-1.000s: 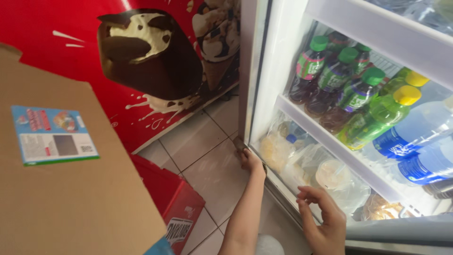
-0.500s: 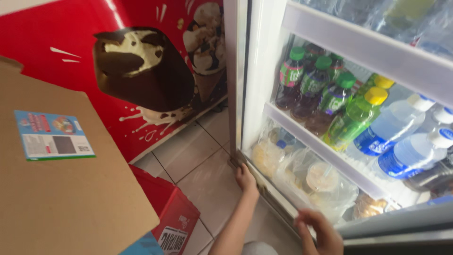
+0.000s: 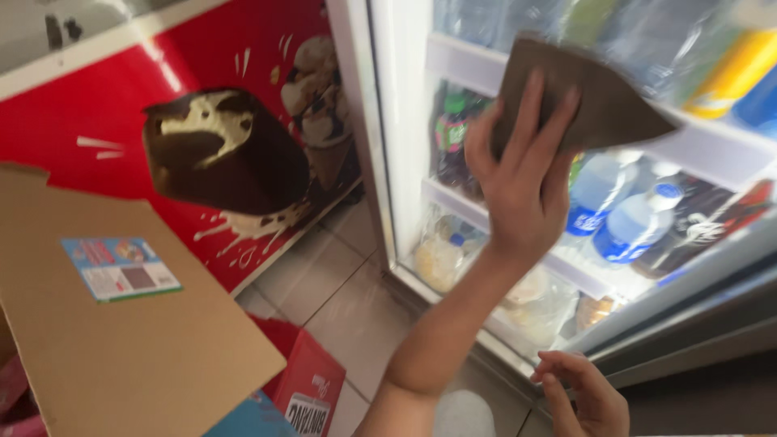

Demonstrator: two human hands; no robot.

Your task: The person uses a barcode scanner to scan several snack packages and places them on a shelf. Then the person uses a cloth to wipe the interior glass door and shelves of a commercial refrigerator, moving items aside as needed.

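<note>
Cloth [image 3: 583, 97], brown, is pressed flat by the left hand [image 3: 518, 186], fingers spread, against the fridge glass door [image 3: 405, 162] at its upper shelf, for wiping. Right hand [image 3: 587, 396], loosely curled and empty, steadies near the door's bottom edge.

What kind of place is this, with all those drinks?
Probably a small shop. A glass-door drinks fridge holds rows of bottles, an ice-cream freezer stands beside it, and a cardboard box sits nearby.
</note>
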